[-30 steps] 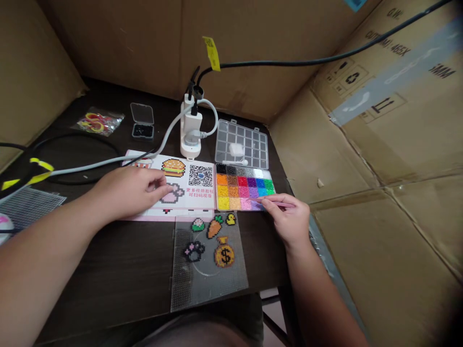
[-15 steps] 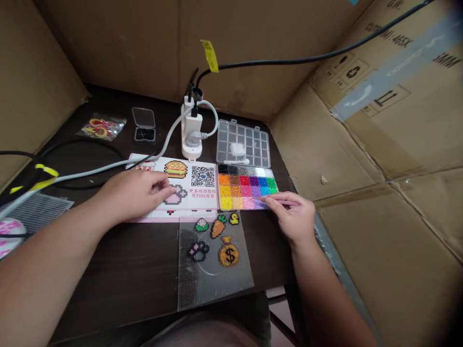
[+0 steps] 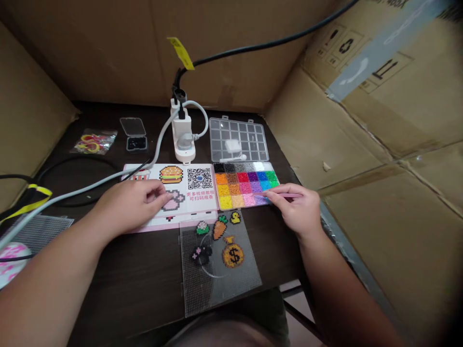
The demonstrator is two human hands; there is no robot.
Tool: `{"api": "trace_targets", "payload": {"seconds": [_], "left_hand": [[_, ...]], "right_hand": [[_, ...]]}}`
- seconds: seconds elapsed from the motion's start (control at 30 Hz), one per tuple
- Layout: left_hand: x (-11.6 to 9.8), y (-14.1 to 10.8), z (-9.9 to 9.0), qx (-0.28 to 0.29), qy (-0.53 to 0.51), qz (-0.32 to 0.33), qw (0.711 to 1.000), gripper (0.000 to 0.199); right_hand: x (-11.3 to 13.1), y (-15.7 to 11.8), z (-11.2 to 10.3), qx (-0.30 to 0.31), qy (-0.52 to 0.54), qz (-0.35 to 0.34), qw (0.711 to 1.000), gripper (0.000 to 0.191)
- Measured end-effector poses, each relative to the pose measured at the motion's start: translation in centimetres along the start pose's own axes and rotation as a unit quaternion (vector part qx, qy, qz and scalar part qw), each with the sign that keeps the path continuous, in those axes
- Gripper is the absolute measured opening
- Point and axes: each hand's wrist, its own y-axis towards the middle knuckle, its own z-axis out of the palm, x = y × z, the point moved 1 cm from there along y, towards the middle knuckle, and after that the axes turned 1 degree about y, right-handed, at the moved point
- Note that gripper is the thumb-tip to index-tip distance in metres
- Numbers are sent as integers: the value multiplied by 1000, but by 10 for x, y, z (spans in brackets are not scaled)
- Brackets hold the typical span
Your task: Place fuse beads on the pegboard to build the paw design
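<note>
- Thin rod-like tool in right hand, long axis nearly level across frame, tip pointing left, handle end sticking out right past the fingers.
- Tip was over lower right corner of bead tray, at the lilac compartment in the bottom row; tray was right of centre, 4 rows of coloured beads, black and grey along the top.
- Right hand grip: closed, thumb and index finger pinching the tool, other fingers curled under. Nothing stood between tip and tray.
- Left hand lay on printed pattern sheet, fingers loosely curled, holding nothing visible, fingertips just beside the pink paw pattern.
- Clear pegboard sat below tray and sheet, at lower centre, with 5 bead figures on it, including carrot, duck and money bag.
- Clear compartment box sat just above tray, white power strip to its left.
- Grey cable ran from power strip across sheet toward lower left.
- Upper left: small black case with open clear lid, plastic bag of coloured rings.
- Second pegboard at far left edge, on dark table; cardboard walls surrounded table.
</note>
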Motion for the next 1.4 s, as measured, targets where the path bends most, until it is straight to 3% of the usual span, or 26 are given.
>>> {"api": "trace_targets", "payload": {"seconds": [0.17, 0.4, 0.67, 1.4], "left_hand": [[5, 1, 3, -1, -8, 2, 1000, 44], [3, 1, 1, -6, -8, -11, 1000, 42], [0, -2, -1, -1, 3, 18, 1000, 44], [0, -2, -1, 6, 6, 5, 1000, 44]], "right_hand": [[4, 1, 2, 25, 13, -16, 999, 22], [5, 2, -2, 14, 17, -27, 999, 21], [6, -1, -1, 45, 12, -16, 999, 15], [7, -3, 1, 59, 20, -10, 998, 15]]}}
